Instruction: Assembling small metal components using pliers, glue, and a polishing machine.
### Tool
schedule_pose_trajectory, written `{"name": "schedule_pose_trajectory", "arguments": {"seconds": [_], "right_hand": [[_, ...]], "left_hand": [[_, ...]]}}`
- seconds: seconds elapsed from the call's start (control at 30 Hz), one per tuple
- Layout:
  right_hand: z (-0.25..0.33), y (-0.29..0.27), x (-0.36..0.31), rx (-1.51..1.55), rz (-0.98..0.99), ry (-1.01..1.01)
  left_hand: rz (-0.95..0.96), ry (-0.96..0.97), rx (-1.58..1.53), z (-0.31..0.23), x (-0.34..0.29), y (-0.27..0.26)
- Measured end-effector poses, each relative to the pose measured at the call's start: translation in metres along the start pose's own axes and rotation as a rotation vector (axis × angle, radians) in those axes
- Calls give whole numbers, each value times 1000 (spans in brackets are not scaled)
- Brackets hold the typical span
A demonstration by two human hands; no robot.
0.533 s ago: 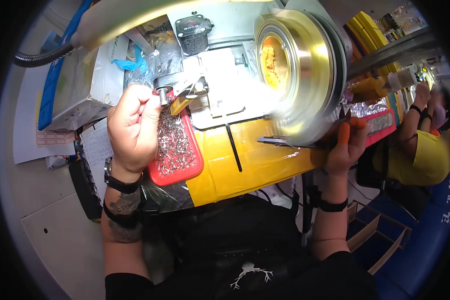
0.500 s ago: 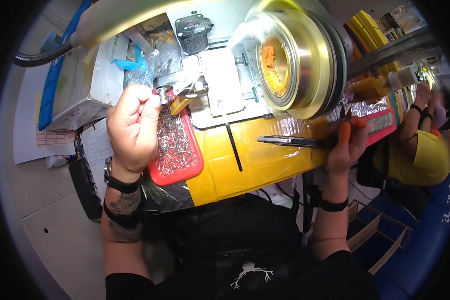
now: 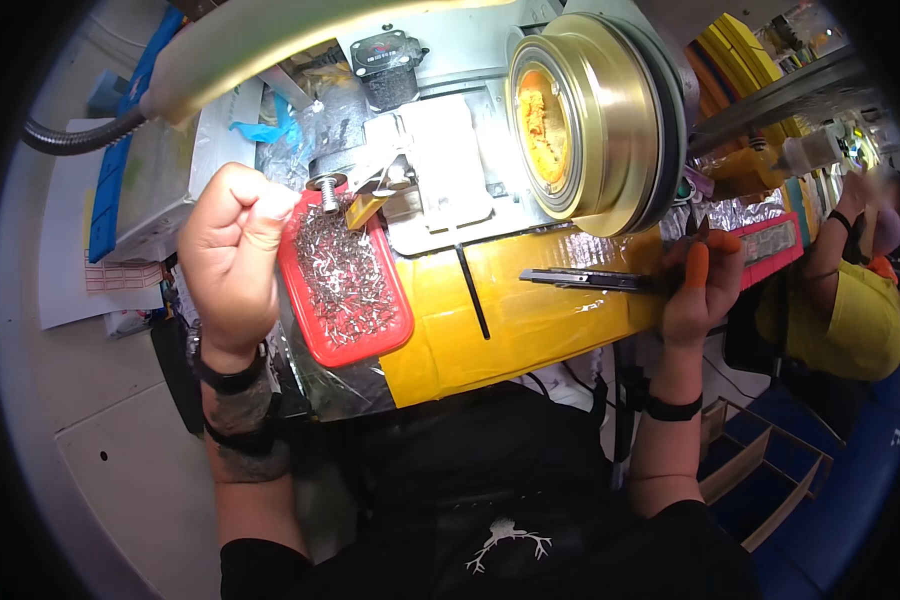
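My left hand [image 3: 232, 255] is closed, thumb pressed against the curled fingers, beside the left edge of a red tray [image 3: 395, 335]. Whatever it pinches, if anything, is too small to see. Small metal pin-like parts [image 3: 342, 280] fill the tray. Just right of that hand, a threaded bolt [image 3: 328, 195] with a spring-like look juts from the machine. My right hand [image 3: 703, 290] wears orange finger covers and is closed around something dark with pointed tips, which I cannot make out. A utility knife [image 3: 585, 279] lies on the yellow-covered worktop [image 3: 500, 345], its end near that hand.
Behind the worktop stands a machine with a white plate [image 3: 452, 170] and a large brass-coloured round drum [image 3: 610, 125] with orange material on its face. A pink-red tray [image 3: 770, 250] lies at the right. Another person in a yellow shirt [image 3: 840, 325] sits beyond it.
My left hand has moved left, away from the bolt, leaving more of the red tray in sight. A bright glare over the drum is gone. My right hand stays nearly in place.
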State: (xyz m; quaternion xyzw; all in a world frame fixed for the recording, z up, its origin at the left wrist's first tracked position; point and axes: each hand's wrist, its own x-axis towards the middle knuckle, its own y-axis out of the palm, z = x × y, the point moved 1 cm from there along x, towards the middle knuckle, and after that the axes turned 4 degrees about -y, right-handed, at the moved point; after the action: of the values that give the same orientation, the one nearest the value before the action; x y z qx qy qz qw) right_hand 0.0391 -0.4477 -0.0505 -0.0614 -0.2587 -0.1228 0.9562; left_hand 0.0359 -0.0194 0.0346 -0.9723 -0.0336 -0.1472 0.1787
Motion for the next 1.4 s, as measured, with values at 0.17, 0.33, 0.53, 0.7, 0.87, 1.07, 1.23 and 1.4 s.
{"name": "schedule_pose_trajectory", "arguments": {"seconds": [0.17,0.33,0.53,0.7,0.87,1.07,1.23,1.4], "right_hand": [[-4,-1,0,24,-24,2],[-2,-1,1,18,-5,-10],[1,3,2,31,26,26],[-3,-1,0,4,-1,38],[-2,2,2,-11,20,-11],[0,5,4,12,5,-7],[-3,-1,1,-25,33,-3],[-2,2,2,-14,12,24]], "left_hand": [[315,-40,-154,-13,26,-30],[429,162,-200,-32,50,-12],[489,3,-648,-33,52,6],[412,5,-673,-17,50,8],[450,33,-686,-21,56,12],[440,45,-670,-26,53,11],[365,-19,-725,-26,49,16],[255,-69,-680,-28,45,17]]}}
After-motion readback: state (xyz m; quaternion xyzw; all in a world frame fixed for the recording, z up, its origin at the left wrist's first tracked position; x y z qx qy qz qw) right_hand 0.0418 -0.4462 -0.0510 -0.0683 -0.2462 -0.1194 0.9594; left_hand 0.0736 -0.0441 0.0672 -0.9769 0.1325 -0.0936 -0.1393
